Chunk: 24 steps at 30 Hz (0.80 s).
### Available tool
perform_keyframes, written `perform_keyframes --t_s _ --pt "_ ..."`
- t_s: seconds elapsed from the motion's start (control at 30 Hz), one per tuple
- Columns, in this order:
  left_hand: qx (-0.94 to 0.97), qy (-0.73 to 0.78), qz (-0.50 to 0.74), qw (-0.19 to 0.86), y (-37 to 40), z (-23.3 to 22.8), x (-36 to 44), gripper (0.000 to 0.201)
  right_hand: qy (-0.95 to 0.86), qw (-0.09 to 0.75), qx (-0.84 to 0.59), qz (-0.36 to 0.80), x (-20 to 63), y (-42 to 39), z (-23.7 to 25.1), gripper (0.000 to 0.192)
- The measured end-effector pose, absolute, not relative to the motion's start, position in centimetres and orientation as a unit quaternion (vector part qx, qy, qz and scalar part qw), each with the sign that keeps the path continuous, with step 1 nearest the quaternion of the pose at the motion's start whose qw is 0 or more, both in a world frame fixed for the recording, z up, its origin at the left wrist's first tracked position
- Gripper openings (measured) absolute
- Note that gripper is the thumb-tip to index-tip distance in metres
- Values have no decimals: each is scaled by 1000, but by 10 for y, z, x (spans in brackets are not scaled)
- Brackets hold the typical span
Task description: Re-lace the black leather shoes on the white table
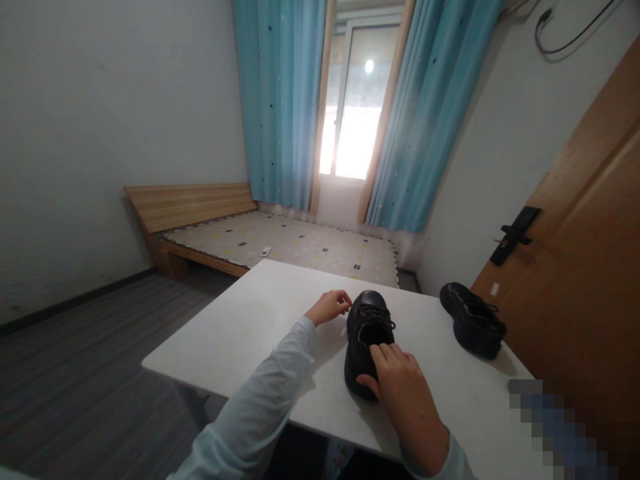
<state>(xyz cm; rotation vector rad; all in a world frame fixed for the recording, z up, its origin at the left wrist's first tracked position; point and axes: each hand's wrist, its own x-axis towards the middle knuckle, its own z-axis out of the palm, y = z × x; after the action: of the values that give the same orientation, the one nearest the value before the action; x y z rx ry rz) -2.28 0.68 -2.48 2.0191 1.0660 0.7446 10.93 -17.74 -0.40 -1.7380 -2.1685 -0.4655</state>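
**Two hands on a black shoe**

The right hand (403, 383) clasps the heel of a black lace-up shoe (367, 333) on the white table (250, 327). The left hand (329, 307), fingers curled, pinches at its toe-side laces. A second shoe (473, 320) lies well apart, right.

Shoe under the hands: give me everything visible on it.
The near shoe is black with a matte, leather-like look, a rounded toe, a thick dark sole and black laces across the top. It stands upright on the white table, toe pointing away toward the bed, heel nearest the person. The right hand rests on its heel and opening. The left hand, fingers curled, sits at its toe end; whether it pinches a lace cannot be told.
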Motion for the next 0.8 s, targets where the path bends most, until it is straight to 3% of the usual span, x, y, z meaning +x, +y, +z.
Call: perform_keyframes --t_s 0.33,0.57,0.8 --pt "790 409 286 355 9 -28 -25 21 -767 115 -631 -28 124 -175 27 14" --pt "799 411 273 343 7 -26 -24 23 -762 187 -620 -11 167 -157 47 24" --pt "815 418 246 317 5 -22 -24 27 -767 221 -601 -43 200 -141 51 13"
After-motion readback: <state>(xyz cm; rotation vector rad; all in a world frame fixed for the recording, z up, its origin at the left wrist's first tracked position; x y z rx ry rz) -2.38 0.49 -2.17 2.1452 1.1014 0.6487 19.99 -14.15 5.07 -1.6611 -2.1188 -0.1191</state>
